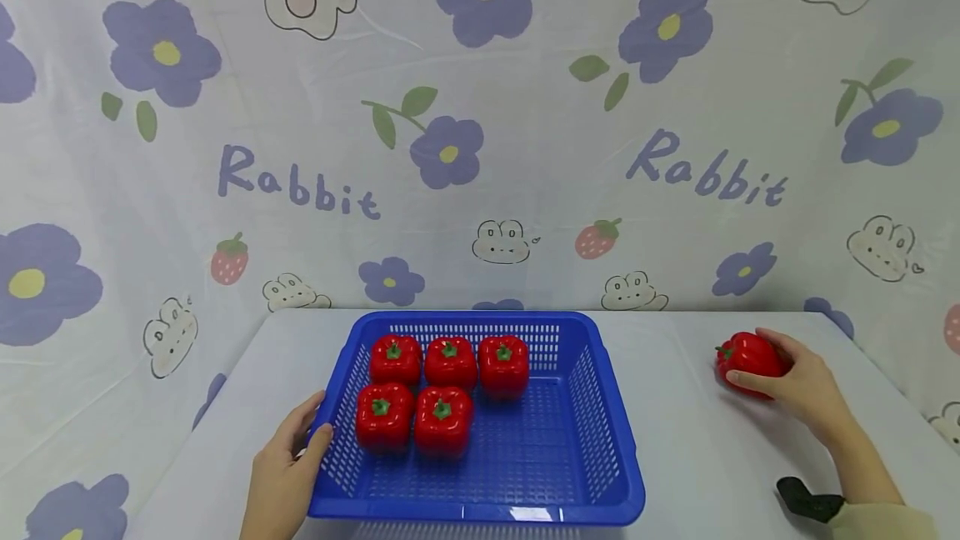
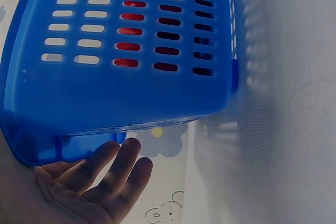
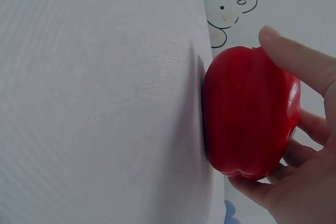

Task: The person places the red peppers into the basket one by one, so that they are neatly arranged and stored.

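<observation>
Over on the right of the head view, my right hand (image 1: 806, 382) holds a shiny red bell pepper (image 1: 746, 361), thumb on the near side and fingers on the far side. It lies on its side close to the table, green stem toward the left. In the right wrist view the thumb (image 3: 299, 59) covers the pepper's stem end, and its smooth red flank (image 3: 247, 108) shows. My left hand (image 1: 281, 469) rests at the left rim of a blue plastic basket (image 1: 630, 486); the left wrist view shows its fingers (image 2: 126, 169) extended loosely under the rim.
Several red bell peppers (image 1: 442, 422) stand stem up in the basket's left and middle part. Bare blue floor (image 1: 525, 457) shows at its right. The white table (image 1: 675, 407) meets a printed cloth backdrop (image 1: 525, 173). A black strap (image 1: 810, 500) is at the right wrist.
</observation>
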Demonstrator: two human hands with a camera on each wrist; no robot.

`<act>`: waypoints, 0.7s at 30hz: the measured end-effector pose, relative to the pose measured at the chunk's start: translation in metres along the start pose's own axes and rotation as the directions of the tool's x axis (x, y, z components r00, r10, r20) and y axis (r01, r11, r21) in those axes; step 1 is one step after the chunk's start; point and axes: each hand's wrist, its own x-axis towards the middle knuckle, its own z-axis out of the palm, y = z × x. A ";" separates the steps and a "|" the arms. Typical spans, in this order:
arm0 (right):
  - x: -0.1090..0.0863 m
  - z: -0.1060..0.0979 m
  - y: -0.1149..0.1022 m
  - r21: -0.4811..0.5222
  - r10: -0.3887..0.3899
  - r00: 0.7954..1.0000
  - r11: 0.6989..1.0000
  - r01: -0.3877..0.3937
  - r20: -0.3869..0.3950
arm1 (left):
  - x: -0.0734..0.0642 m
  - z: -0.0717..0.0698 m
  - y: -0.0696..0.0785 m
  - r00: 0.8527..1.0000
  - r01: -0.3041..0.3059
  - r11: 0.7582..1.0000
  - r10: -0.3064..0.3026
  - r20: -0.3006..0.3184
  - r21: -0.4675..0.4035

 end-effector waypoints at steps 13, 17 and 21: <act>-0.002 0.003 -0.002 0.047 0.051 0.997 0.998 -0.049 -0.052 | 0.000 0.001 0.000 1.000 0.010 1.000 -0.010 -0.001 0.002; -0.001 0.003 -0.002 0.068 0.066 0.996 0.996 -0.061 -0.067 | 0.000 0.001 0.001 1.000 0.012 1.000 -0.012 -0.001 0.006; 0.000 0.004 -0.002 0.072 0.075 0.995 0.995 -0.070 -0.072 | 0.000 0.001 0.001 1.000 0.013 1.000 -0.013 0.001 0.003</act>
